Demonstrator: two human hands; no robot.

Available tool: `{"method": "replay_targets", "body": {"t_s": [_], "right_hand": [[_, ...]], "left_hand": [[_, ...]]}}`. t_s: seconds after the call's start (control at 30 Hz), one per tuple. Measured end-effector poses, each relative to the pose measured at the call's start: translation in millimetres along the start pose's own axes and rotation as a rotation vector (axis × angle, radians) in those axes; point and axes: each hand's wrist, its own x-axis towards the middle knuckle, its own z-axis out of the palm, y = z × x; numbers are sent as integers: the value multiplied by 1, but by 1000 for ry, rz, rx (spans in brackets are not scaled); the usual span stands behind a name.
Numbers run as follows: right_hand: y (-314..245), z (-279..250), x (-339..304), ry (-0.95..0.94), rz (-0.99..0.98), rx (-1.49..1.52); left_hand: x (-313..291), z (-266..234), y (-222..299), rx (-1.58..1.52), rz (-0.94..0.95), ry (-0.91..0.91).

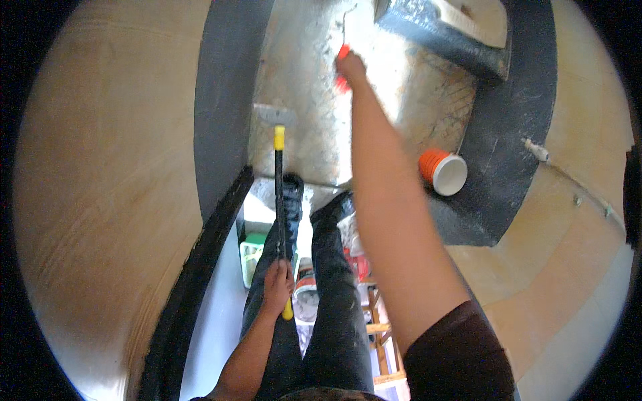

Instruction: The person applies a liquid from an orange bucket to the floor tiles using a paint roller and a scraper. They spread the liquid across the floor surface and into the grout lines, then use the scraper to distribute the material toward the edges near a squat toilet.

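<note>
My left hand is closed around the black shaft of a long-handled scraper with yellow ends. It points away from me, its flat grey blade at the far end over the floor. My right hand reaches far forward, wrapped round the red handle of a roller frame. A thin bent metal rod runs from that handle; glare on the wet-looking floor hides what sits at its tip, if anything. To the right of my right forearm is an orange and white bucket, tipped with its white inside showing.
Dark bands edge the grey floor, with tan walls on both sides. A dark block juts out at the far right. Around my legs are a green and white container, a paint can and a wooden ladder.
</note>
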Motion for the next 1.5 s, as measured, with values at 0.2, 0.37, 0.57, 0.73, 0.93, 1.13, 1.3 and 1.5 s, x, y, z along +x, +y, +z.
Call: {"method": "replay_targets", "body": {"t_s": [0.2, 0.37, 0.57, 0.73, 0.93, 1.13, 1.3, 1.5], "right_hand": [[32, -51, -90, -61, -46, 125], [152, -22, -329, 79, -290, 164], [157, 17, -589, -36, 27, -62], [123, 35, -624, -400, 468, -49], [119, 83, -610, -340, 444, 13], [117, 140, -534, -239, 351, 7], [54, 131, -329, -200, 305, 18], [-11, 50, -22, 294, 12, 53]], "left_hand": [[1, -15, -2, 87, 69, 21], [-7, -12, 9, 16, 52, 37], [12, -26, -1, 92, 82, 66], [25, -21, 0, 152, 86, 60], [33, -27, -9, 96, 64, 95], [31, -27, -4, 42, 35, 147], [42, -40, -15, 3, 91, 157], [59, -25, 1, 76, 80, 66]]}}
